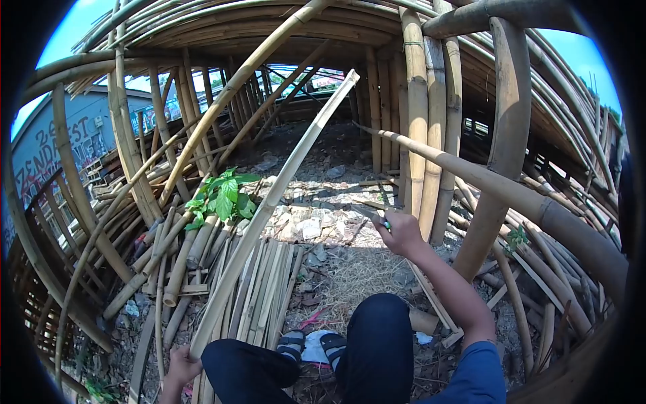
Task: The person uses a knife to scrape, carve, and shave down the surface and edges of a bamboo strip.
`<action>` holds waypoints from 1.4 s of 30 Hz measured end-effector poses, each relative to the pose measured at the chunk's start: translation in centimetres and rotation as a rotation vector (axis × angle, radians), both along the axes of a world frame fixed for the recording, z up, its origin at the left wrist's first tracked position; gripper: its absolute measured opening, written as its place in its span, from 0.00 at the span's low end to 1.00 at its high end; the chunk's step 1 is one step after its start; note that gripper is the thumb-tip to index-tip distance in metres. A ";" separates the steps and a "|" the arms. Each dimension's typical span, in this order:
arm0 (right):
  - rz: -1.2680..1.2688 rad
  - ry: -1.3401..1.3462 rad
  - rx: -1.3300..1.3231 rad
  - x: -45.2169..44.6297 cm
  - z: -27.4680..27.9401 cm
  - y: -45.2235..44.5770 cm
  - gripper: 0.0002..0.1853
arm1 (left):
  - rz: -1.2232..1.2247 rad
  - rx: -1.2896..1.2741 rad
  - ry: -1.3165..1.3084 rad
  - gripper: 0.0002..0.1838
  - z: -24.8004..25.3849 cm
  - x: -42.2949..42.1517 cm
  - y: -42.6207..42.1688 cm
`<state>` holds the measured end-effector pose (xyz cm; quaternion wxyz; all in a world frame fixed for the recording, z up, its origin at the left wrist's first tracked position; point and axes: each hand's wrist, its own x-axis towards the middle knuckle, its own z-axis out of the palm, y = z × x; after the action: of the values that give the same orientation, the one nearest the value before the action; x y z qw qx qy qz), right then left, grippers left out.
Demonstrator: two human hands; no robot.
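Observation:
A long split bamboo strip point(269, 202) slants from the lower left up to the top middle, its pale inner side showing. My left hand point(183, 367) is closed round its lower end, beside my left knee. Out in front of my right knee, my right hand point(402, 233) grips a knife point(369, 214) with a bit of green at its handle; the blade points up and left, apart from the strip. Below the strip, a bundle of split bamboo strips point(259, 289) lies on the ground before my sandalled feet.
Upright bamboo poles point(416, 121) stand right of centre. A thick pole point(498, 182) slants across the right side. Stacked bamboo point(350, 23) hangs overhead. A leafy plant point(225, 196) grows at the left among piled poles. Rubble point(308, 227) and dry shavings point(360, 279) cover the ground.

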<state>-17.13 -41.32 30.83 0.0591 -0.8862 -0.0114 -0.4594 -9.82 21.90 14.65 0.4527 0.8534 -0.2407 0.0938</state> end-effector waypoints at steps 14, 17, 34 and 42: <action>0.090 0.153 -0.124 0.9 2.3 5.1 0.22 | -0.029 -0.048 0.285 0.13 3.7 3.6 -2.2; 0.129 0.155 -0.104 2.4 1.8 5.9 0.20 | -0.043 -0.052 0.327 0.13 5.6 5.6 -3.6; 0.298 0.392 0.605 9.0 -0.3 10.5 0.29 | -0.618 -0.388 0.669 0.20 9.4 13.2 -22.7; 0.810 1.006 1.309 8.6 -8.2 10.8 0.15 | -0.602 -0.439 0.942 0.21 7.8 9.8 -29.0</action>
<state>-8.53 -30.56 22.61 0.7033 -0.6997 -0.0317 0.1213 -0.04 -7.07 22.49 0.6829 0.5842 -0.2201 -0.3795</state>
